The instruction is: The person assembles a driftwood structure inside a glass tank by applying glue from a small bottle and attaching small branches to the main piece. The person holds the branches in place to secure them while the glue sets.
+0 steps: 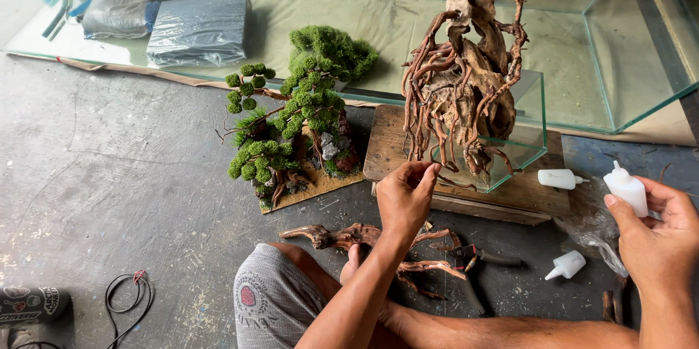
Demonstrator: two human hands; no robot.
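Driftwood (466, 79) stands upright in a small glass cube (528, 148) on a wooden board (389, 141), roots already massed into a tangled trunk. Judged well along; lower tips look unfinished.

Left hand (404, 200): grip pinched closed on a thin root (437, 168) at the base. Right hand (659, 236): grip closed around a white glue bottle (628, 189), nozzle up, well apart from the wood.

Loose root pieces (364, 236) lie unused on the floor. Mossy tree model (298, 116) beside looks complete.
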